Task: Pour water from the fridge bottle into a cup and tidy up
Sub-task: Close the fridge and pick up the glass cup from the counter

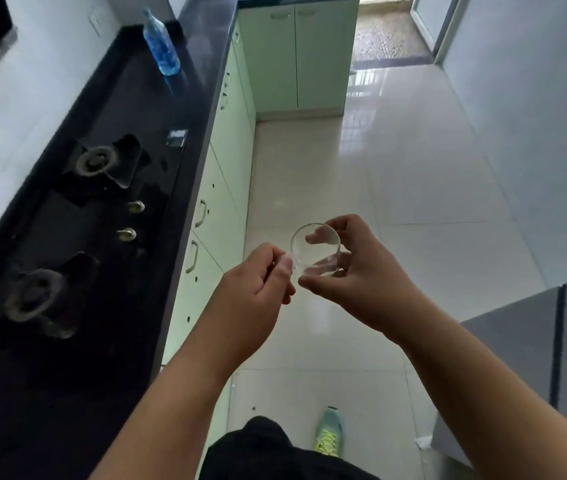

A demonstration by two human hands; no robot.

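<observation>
Both hands hold the glass (315, 249) over the floor: right hand (354, 268) wraps it, left hand (258, 285) pinches its rim. Bottle (161, 43) stands far down the counter (178, 109). Slick glass could slip and shatter.

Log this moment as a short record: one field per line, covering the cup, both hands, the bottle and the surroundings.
cup: clear glass cup, held in the air over the floor, mouth tipped toward the camera
right hand: right hand grips the cup around its side
left hand: left hand touches the cup's near edge with its fingertips curled
bottle: blue bottle stands on the black counter, far from the hands
stove: two-burner gas stove on the counter, nothing on it
water in cup: cannot tell
</observation>
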